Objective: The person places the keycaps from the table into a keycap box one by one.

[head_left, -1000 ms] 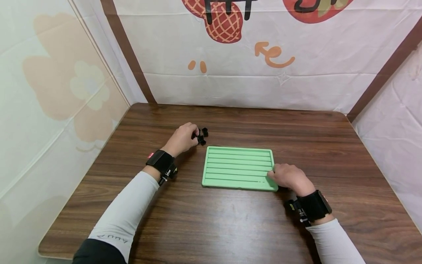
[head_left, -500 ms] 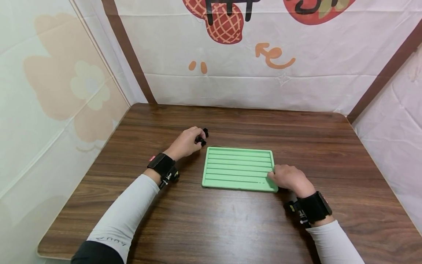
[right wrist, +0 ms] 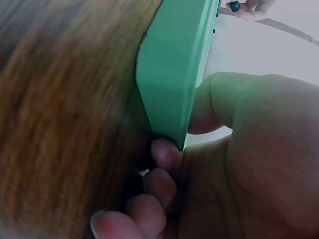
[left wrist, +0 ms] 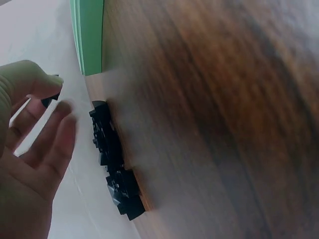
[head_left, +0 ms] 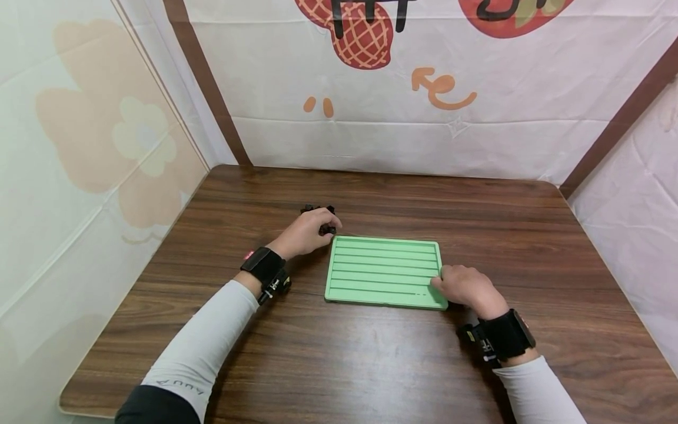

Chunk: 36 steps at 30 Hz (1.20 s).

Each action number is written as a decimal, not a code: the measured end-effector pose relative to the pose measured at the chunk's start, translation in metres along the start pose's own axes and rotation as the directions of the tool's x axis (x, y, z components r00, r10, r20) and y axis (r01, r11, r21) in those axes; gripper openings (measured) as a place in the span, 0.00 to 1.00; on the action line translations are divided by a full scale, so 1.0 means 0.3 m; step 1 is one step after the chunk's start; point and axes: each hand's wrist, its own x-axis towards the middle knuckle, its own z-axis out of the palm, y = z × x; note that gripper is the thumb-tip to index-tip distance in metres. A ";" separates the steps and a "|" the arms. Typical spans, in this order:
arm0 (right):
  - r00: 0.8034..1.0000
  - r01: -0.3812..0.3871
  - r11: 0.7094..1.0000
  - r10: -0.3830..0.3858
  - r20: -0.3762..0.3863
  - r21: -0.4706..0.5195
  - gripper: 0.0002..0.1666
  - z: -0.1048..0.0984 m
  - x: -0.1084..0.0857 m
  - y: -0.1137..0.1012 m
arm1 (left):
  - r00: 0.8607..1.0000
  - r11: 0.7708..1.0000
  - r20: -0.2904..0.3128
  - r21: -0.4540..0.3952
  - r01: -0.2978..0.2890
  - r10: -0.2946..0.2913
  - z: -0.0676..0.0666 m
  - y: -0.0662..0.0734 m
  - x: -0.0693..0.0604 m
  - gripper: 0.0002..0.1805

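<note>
My left hand [head_left: 306, 231] is off the upper left corner of a green board with parallel grooves [head_left: 384, 263]. In the left wrist view its thumb and a finger pinch a small black piece [left wrist: 52, 97], whose exact shape is mostly covered. Several more small black pieces [left wrist: 107, 137] lie on the table beside this hand; in the head view some black pieces [head_left: 309, 208] show just behind the knuckles. At the board's lower right corner, my right hand [head_left: 468, 287] grips the edge, thumb on top. Its other fingers curl beside and below the rim.
The brown wood-grain table [head_left: 339, 365] carries the board near its middle. Behind it hangs a white printed cloth [head_left: 371, 141], with more pale cloth [head_left: 95, 247] along the left side and on the right.
My left hand has shifted right and slightly nearer, up to the board's left corner, uncovering black pieces behind it. The right hand and the board have stayed in place.
</note>
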 end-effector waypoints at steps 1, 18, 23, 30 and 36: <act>1.000 0.001 1.000 -0.001 0.000 -0.001 0.17 0.000 0.000 0.000 | 1.000 1.000 0.005 0.003 -0.001 0.001 0.001 0.002 0.000 0.13; 1.000 -0.015 1.000 0.014 0.003 0.027 0.17 -0.001 0.002 -0.001 | 0.997 0.997 0.035 -0.052 -0.065 0.067 0.015 0.007 0.005 0.08; 1.000 -0.017 1.000 0.017 0.008 0.022 0.17 0.000 0.001 -0.001 | 0.998 0.998 0.032 -0.036 -0.051 0.052 0.017 0.010 0.008 0.08; 1.000 -0.007 1.000 0.007 -0.002 0.017 0.17 0.001 0.003 0.002 | 0.998 0.998 0.059 0.042 -0.036 0.034 0.026 0.011 0.018 0.11; 1.000 -0.003 1.000 0.003 -0.010 0.022 0.17 0.002 0.002 0.004 | 0.996 0.999 0.088 0.046 0.019 -0.023 0.032 0.025 0.025 0.11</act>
